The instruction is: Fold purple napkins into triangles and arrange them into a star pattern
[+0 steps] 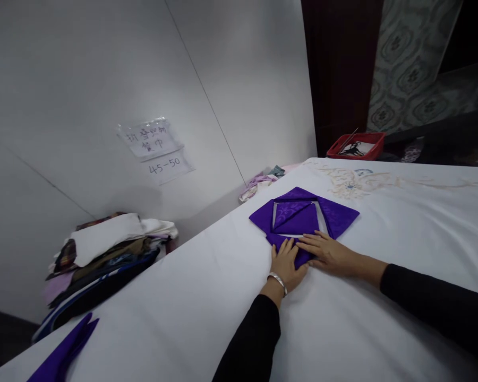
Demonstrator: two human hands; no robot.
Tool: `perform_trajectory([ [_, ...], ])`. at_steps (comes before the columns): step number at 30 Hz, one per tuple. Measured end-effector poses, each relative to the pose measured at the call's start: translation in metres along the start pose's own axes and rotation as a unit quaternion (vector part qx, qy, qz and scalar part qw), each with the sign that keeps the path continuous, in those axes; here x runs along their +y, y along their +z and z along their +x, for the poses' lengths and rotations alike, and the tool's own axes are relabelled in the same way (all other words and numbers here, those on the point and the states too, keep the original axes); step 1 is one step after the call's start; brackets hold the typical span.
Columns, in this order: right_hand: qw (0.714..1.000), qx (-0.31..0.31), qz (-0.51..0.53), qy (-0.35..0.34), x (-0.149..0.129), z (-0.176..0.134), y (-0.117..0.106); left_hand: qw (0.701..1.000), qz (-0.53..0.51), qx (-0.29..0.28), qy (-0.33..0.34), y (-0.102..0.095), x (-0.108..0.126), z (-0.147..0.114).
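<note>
A purple patterned cloth napkin lies on the white-covered table, its corners opened outward around a folded square centre. Pale gaps show between the centre and the outer flaps. My left hand, with a silver bracelet at the wrist, rests on the napkin's near flap with fingers stretched forward. Beside it, my right hand lies flat, fingertips on the same flap's right side and near the centre square. Both hands touch the cloth; part of the near flap is hidden under them.
At the bottom left lies another folded purple cloth. Past the table edge is a pile of fabrics, with more cloths along the wall. A red basket stands beyond the far edge. Handwritten paper signs hang on the wall.
</note>
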State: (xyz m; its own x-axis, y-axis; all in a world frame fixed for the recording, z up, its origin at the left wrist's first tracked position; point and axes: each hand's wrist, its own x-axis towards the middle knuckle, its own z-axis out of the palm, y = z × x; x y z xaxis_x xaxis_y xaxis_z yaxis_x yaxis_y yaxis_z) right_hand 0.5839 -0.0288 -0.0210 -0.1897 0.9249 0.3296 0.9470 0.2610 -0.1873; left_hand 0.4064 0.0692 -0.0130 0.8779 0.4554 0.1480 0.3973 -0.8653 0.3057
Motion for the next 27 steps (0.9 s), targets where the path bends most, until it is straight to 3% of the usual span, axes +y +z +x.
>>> perform_trajectory([
  [2, 1.0, -0.009, 0.009, 0.007, 0.0, 0.003, 0.006, 0.995, -0.059, 0.073, -0.047, -0.008, -0.013, 0.002],
  [4, 1.0, -0.007, 0.013, 0.015, 0.002, 0.002, 0.011, 0.974, -0.098, 0.151, -0.136, -0.015, -0.028, 0.009],
  [6, 1.0, 0.001, 0.018, 0.018, 0.004, 0.0, 0.014, 0.953, -0.112, 0.187, -0.21, -0.021, -0.044, 0.021],
  [12, 0.999, 0.003, 0.018, 0.033, 0.003, -0.006, 0.016, 0.923, -0.126, 0.144, -0.333, -0.027, -0.068, 0.06],
  [16, 0.999, 0.009, 0.012, 0.038, 0.001, -0.007, 0.017, 0.9, -0.13, 0.129, -0.395, -0.031, -0.068, 0.064],
  [21, 0.999, 0.008, 0.022, 0.027, 0.004, -0.009, 0.02, 0.894, -0.147, 0.119, -0.406, -0.028, -0.062, 0.061],
  [27, 0.999, 0.004, 0.043, 0.014, -0.001, -0.005, 0.004, 0.873, -0.21, 0.163, -0.409, -0.009, -0.058, 0.068],
])
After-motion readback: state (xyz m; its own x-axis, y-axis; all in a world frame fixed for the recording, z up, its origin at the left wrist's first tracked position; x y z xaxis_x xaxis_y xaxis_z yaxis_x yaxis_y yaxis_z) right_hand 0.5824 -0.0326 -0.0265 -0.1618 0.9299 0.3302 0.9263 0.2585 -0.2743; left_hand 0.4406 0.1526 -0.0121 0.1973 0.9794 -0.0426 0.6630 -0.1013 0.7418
